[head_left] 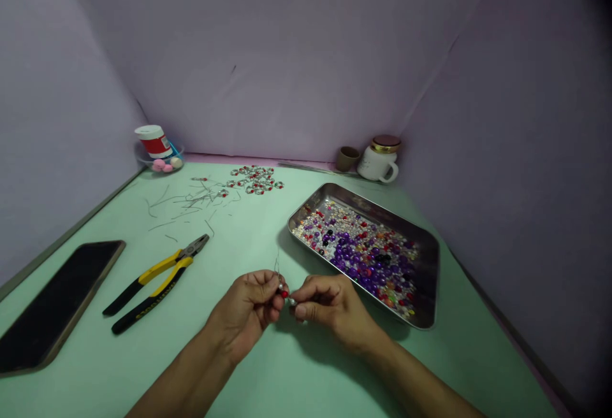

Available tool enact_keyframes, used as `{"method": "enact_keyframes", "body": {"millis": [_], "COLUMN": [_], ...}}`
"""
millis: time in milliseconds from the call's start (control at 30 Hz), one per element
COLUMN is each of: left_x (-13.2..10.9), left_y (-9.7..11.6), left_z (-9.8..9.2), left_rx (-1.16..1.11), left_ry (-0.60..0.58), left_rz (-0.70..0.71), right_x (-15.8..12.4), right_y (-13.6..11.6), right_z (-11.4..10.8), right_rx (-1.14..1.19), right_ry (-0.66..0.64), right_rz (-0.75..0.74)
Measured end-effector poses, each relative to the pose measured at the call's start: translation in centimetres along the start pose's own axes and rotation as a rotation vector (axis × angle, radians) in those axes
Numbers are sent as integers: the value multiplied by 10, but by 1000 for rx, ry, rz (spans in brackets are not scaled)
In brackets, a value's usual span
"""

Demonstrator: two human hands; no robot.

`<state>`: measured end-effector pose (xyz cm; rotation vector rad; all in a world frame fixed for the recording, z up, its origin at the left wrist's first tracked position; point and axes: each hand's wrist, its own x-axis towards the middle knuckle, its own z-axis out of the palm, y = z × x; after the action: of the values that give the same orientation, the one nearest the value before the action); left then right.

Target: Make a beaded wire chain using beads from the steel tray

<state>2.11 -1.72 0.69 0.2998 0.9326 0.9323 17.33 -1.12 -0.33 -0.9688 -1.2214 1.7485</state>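
Note:
Near the front middle of the table, my left hand (251,306) pinches a thin wire (276,262) that sticks up above the fingers. A red bead (285,294) shows at its fingertips, with a small pearly bead beside it. Close on the right, the thumb and forefinger of my right hand (329,306) are closed on a pale bead (292,302). Just beyond that hand sits a metal tray (428,278) holding purple, red, white and black beads (354,252).
Pliers (165,278) with yellow and black handles and a dark phone (57,303) lie at left. Farther back are wire pieces (191,201), beaded rings (255,179), a clear bowl (168,164) under a white-and-red container (153,143), a small brown cup (347,158) and a lidded mug (377,163).

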Motion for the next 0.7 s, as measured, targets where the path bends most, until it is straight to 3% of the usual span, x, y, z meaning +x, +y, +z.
{"method": "enact_keyframes", "body": {"millis": [100, 300, 467, 700], "left_x": [0, 4, 6, 8], "left_y": [4, 13, 6, -6], "left_z": [0, -6, -4, -4], "left_rx": [-28, -139, -197, -210], "left_ry": [-2, 124, 149, 98], "left_rz": [22, 210, 185, 114], "right_x": [3, 7, 1, 0], "right_y": [4, 14, 16, 20], "right_z": [-1, 2, 12, 17], "right_rx": [82, 453, 709, 914], "right_ry": [-7, 85, 80, 143], "right_rz": [71, 135, 171, 176]}}
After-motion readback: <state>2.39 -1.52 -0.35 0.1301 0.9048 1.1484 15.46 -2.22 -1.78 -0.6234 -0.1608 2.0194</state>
